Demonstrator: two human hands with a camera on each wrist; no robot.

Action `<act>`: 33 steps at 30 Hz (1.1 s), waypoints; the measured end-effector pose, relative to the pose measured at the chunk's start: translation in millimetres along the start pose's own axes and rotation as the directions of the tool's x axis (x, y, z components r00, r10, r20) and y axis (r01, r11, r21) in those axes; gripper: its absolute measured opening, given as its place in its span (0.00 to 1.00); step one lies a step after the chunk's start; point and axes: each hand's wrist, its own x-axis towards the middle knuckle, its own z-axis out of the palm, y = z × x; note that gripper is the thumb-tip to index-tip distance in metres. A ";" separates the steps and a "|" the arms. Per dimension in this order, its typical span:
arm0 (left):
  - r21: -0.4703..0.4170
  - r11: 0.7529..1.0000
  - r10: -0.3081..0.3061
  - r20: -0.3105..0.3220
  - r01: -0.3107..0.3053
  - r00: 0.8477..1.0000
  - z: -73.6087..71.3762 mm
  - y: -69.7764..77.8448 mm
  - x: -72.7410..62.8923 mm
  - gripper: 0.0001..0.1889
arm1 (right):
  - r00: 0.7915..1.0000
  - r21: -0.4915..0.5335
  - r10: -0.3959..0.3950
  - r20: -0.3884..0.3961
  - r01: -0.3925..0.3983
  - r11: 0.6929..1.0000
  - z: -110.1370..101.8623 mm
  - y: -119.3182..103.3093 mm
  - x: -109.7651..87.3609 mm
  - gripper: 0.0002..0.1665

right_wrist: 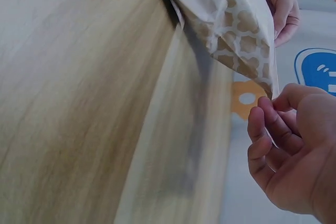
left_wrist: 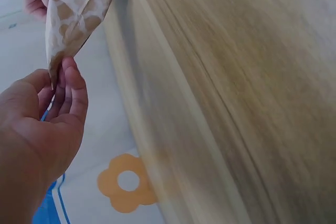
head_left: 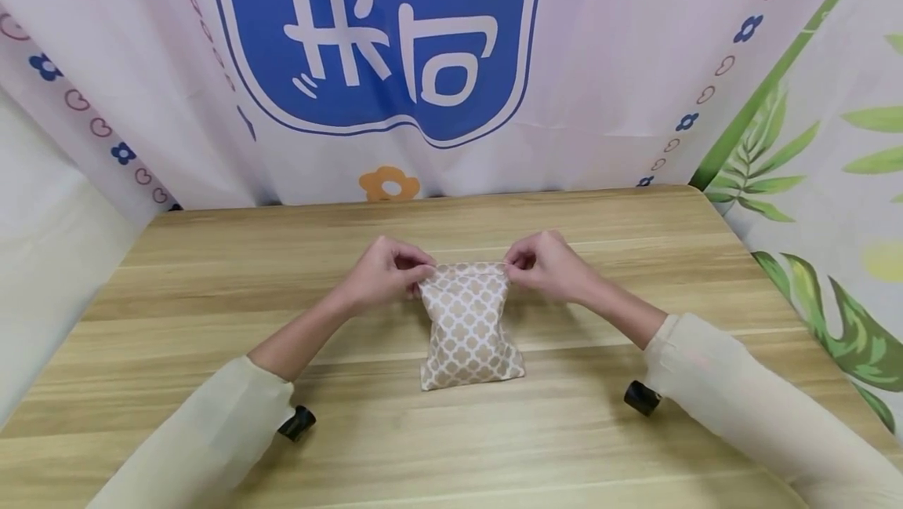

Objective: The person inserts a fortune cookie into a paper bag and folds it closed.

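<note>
A small fabric pouch (head_left: 469,329) with a beige and white quatrefoil pattern stands near the middle of the table, its body bulging and its top edge drawn out flat. My left hand (head_left: 391,270) pinches the top left corner between thumb and fingers. At the opposite top corner, my right hand (head_left: 546,266) pinches the cloth the same way. The left wrist view shows the pouch (left_wrist: 79,14) hanging from the left fingertips, and in the right wrist view its corner narrows into the right fingertips. What is inside the pouch is hidden.
The wood-grain table (head_left: 353,430) ends at a back edge against a hanging curtain (head_left: 600,101) with a blue sign and an orange flower. A leaf-patterned cloth (head_left: 846,179) hangs to the right. Black cylindrical pieces (head_left: 642,398) show by both sleeves.
</note>
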 end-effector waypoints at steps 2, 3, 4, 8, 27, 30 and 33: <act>0.006 1.000 -0.027 0.007 0.027 1.000 -0.6 -2.7 2.7 0.08 | 0.999 0.000 0.032 0.013 -0.032 0.999 1.8 3.5 1.9 0.07; 0.010 0.999 -0.038 0.009 0.038 0.999 -0.8 -4.4 4.2 0.08 | 0.999 0.004 0.050 0.022 -0.050 0.999 2.8 5.2 2.9 0.07; 0.015 0.999 -0.048 0.012 0.047 0.999 -0.9 -6.0 5.8 0.08 | 0.997 0.007 0.067 0.031 -0.067 0.998 3.7 6.5 4.0 0.06; 0.005 0.998 -0.060 0.033 0.060 0.998 -1.1 -12.9 11.9 0.08 | 0.990 0.054 0.131 0.055 -0.133 0.990 6.9 11.1 8.0 0.05; -0.001 0.999 -0.036 0.009 0.036 0.999 4.7 -27.0 15.7 0.06 | 0.985 0.245 0.168 0.045 -0.174 0.954 14.6 19.9 10.6 0.04; 0.003 0.999 -0.037 0.012 0.037 0.999 4.9 -28.5 15.7 0.06 | 0.985 0.238 0.167 0.040 -0.171 0.956 14.7 20.0 10.4 0.04; 0.005 0.999 -0.040 0.014 0.040 0.999 4.9 -28.8 15.4 0.06 | 0.986 0.234 0.161 0.039 -0.166 0.958 14.9 20.1 10.4 0.05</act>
